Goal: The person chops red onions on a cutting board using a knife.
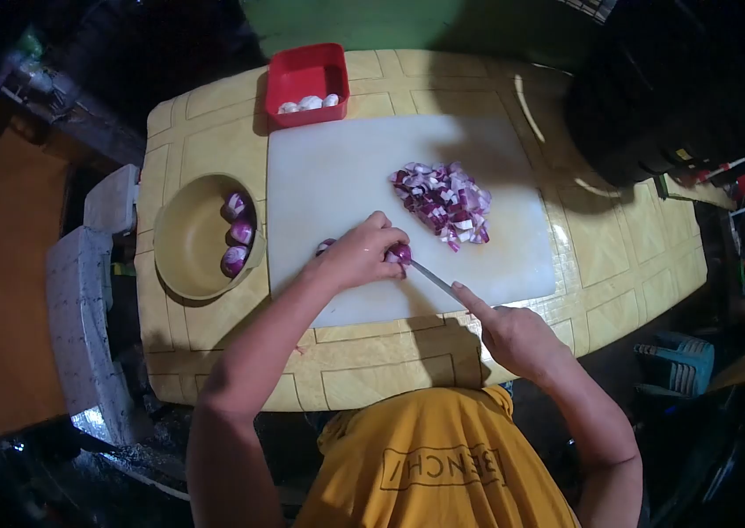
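My left hand is closed around a piece of red onion on the white cutting board. In my right hand is a knife, its handle wrapped by my fingers and my index finger stretched along the top. The blade's tip end meets the onion at my left fingertips. Another bit of red onion shows behind my left hand, mostly hidden by it. Farther up the board, to the right, lies a pile of chopped red onion.
A yellowish bowl with three red onions stands left of the board. Behind the board's left corner sits a red container holding several white bulbs. A dark, bulky object occupies the table's right rear.
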The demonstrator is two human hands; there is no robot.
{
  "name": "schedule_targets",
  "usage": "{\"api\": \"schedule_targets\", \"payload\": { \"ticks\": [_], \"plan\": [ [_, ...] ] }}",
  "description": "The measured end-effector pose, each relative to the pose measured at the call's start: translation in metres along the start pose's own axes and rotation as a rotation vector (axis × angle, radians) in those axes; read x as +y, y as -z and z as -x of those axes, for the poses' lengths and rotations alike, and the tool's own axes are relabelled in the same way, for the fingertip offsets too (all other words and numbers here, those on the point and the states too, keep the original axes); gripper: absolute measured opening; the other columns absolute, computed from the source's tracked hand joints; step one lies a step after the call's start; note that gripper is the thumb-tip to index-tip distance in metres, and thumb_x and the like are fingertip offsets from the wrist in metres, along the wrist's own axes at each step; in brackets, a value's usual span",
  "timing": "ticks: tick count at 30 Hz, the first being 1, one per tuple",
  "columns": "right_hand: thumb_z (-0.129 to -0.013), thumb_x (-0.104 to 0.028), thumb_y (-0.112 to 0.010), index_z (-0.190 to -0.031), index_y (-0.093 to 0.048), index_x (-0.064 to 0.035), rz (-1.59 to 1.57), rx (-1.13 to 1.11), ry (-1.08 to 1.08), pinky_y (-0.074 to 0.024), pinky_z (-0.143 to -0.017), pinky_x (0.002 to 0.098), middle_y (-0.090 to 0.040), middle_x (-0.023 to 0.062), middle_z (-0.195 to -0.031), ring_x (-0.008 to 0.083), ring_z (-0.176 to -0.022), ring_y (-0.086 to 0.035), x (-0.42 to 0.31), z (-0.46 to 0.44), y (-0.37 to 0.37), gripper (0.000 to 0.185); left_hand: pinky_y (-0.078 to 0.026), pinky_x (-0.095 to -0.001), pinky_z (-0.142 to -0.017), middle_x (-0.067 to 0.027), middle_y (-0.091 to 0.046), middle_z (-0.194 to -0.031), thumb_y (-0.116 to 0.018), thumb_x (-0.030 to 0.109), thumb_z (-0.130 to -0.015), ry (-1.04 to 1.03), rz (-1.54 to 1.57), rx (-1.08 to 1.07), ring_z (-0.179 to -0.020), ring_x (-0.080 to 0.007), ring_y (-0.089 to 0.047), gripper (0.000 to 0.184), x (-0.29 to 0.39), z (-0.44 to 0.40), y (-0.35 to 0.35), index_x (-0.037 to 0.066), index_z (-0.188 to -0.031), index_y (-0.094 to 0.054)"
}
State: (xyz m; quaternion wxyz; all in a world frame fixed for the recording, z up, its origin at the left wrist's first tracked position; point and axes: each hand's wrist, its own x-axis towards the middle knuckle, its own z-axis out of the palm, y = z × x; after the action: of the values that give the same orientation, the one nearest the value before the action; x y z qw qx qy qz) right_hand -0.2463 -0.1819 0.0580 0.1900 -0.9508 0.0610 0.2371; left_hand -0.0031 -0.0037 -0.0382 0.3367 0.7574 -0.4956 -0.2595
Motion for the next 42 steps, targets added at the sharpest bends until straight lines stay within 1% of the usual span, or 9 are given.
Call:
{"api": "schedule_targets", "payload": {
  "ticks": [2,18,21,24,26,33,36,38,42],
  "plan": [
    [-0.090,-0.004,-0.058,-0.165,-0.020,-0.0256,-0.009,0.012,-0.010,-0.0555,-0.066,0.0500,-0.068,0.0186,-0.082,0.0377,-0.072,-0.069,-0.011,0.001,0.006,0.086,-0.055,-0.0353,-0.084,-0.0115,-0.057,-0.111,-0.088,0.020,-0.076,-0.008,-0.042,-0.012,-0.087,-0.0234,-0.063,0.043,0.002,0.001,0.003,0.008,-0.114,-0.072],
    [-0.094,-0.008,-0.057,-0.165,-0.020,-0.0226,0.032,0.088,0.053,-0.0564,-0.063,0.0497,-0.068,0.0186,-0.077,0.0375,-0.066,-0.069,-0.006,-0.023,-0.031,0.081,-0.055,-0.0357,-0.082,-0.0137,-0.056,-0.114,-0.087,0.014,-0.072,-0.072,-0.104,0.037,-0.092,-0.0258,-0.063,0.048,-0.002,-0.002,-0.002,0.008,-0.116,-0.071],
    [-0.095,-0.008,-0.056,-0.164,-0.021,-0.0226,0.037,0.092,0.078,-0.0557,-0.063,0.0506,-0.069,0.0193,-0.079,0.0384,-0.067,-0.069,-0.002,-0.018,-0.025,0.079,-0.054,-0.0409,-0.091,-0.0171,-0.056,-0.115,-0.090,0.019,-0.071,0.023,-0.056,-0.053,-0.107,-0.0355,-0.063,0.053,-0.002,-0.002,0.000,0.008,-0.118,-0.070],
    [-0.095,-0.008,-0.055,-0.164,-0.021,-0.0225,0.043,-0.060,0.030,-0.0549,-0.063,0.0511,-0.070,0.0203,-0.081,0.0394,-0.067,-0.069,-0.003,0.001,0.008,0.078,-0.054,-0.0404,-0.092,-0.0162,-0.056,-0.115,-0.090,0.017,-0.071,0.031,-0.030,-0.022,-0.106,-0.0344,-0.063,0.055,-0.003,0.003,0.000,0.009,-0.121,-0.069],
    [-0.095,-0.008,-0.055,-0.165,-0.021,-0.0223,0.071,-0.068,-0.052,-0.0546,-0.064,0.0507,-0.070,0.0212,-0.081,0.0395,-0.069,-0.069,-0.011,0.010,0.020,0.079,-0.054,-0.0342,-0.082,-0.0113,-0.056,-0.114,-0.087,0.011,-0.073,-0.025,-0.007,-0.005,-0.088,-0.0215,-0.060,0.053,0.000,0.007,0.002,0.008,-0.123,-0.069],
    [-0.094,-0.007,-0.055,-0.165,-0.019,-0.0220,0.038,0.057,0.089,-0.0559,-0.064,0.0490,-0.067,0.0187,-0.079,0.0362,-0.069,-0.069,-0.025,-0.005,-0.005,0.081,-0.054,-0.0334,-0.082,-0.0104,-0.056,-0.111,-0.081,0.007,-0.078,-0.032,0.008,-0.090,-0.084,-0.0205,-0.059,0.049,0.002,0.006,0.011,0.009,-0.126,-0.069],
    [-0.093,-0.006,-0.056,-0.166,-0.018,-0.0221,0.097,0.060,0.076,-0.0563,-0.063,0.0483,-0.066,0.0171,-0.078,0.0349,-0.067,-0.069,-0.028,-0.007,-0.010,0.083,-0.055,-0.0351,-0.088,-0.0138,-0.057,-0.119,-0.081,0.008,-0.078,-0.016,-0.105,-0.092,-0.095,-0.0254,-0.065,0.049,0.003,0.005,0.011,0.012,-0.125,-0.070],
    [-0.083,-0.001,-0.063,-0.164,-0.022,-0.0174,0.112,0.070,0.061,-0.0564,-0.063,0.0469,-0.067,0.0161,-0.078,0.0359,-0.069,-0.070,-0.031,-0.007,-0.009,0.093,-0.054,-0.0378,-0.098,-0.0194,-0.056,-0.134,-0.083,0.010,-0.077,-0.060,-0.206,-0.039,-0.113,-0.0330,-0.066,0.049,0.004,0.006,0.014,0.016,-0.124,-0.071],
    [-0.092,-0.006,-0.057,-0.165,-0.019,-0.0224,0.107,0.063,0.042,-0.0558,-0.061,0.0485,-0.067,0.0168,-0.076,0.0359,-0.065,-0.068,-0.029,-0.015,-0.015,0.084,-0.052,-0.0406,-0.105,-0.0237,-0.049,-0.146,-0.084,0.012,-0.076,-0.023,-0.220,-0.081,-0.128,-0.0378,-0.060,0.051,0.011,0.004,0.022,0.018,-0.125,-0.070]
  ]
}}
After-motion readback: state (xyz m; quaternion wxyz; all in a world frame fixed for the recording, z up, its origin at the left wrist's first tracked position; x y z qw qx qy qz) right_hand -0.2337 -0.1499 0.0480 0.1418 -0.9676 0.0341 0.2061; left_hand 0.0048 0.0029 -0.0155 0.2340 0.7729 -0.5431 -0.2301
